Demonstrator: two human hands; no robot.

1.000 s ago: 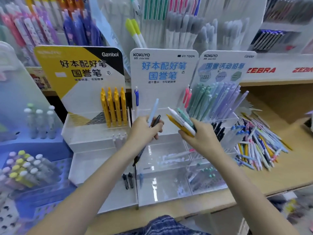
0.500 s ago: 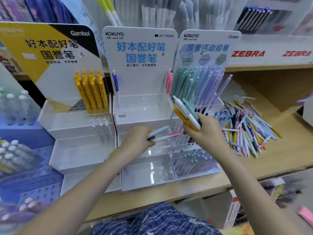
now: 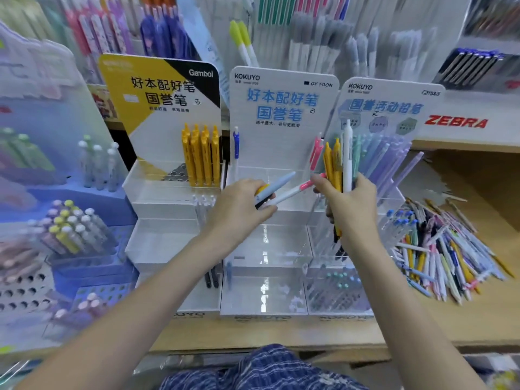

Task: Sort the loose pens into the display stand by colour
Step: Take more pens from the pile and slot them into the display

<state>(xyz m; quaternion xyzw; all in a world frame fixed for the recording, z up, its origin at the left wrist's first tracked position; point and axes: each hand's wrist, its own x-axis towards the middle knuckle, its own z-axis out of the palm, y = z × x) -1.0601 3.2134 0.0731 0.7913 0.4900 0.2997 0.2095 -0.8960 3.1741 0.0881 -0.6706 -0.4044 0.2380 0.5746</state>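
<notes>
My left hand (image 3: pixel 242 208) grips a few pens, among them a light-blue pen (image 3: pixel 277 184) and a white pen with a pink end (image 3: pixel 292 191) that point right. My right hand (image 3: pixel 350 204) holds an upright bundle of yellow and white pens (image 3: pixel 337 164); its thumb and forefinger touch the pink pen's tip. Both hands hover over the middle white stand (image 3: pixel 281 108), which carries one blue pen (image 3: pixel 236 142) and pink pens (image 3: pixel 316 149). The left stand (image 3: pixel 157 88) has a row of yellow pens (image 3: pixel 201 154). A heap of loose pens (image 3: pixel 447 249) lies on the wooden shelf at right.
The right stand (image 3: pixel 391 105) is filled with pastel green and purple pens. Blue racks of capped pens (image 3: pixel 67 223) stand at the left. Hanging pens and a ZEBRA sign (image 3: pixel 455 122) fill the back. The clear front trays (image 3: pixel 264 294) hold a few pens.
My right hand's bundle swung from slanting left to upright. My left hand's pens now reach right to the right hand's fingers. The camera view shifted.
</notes>
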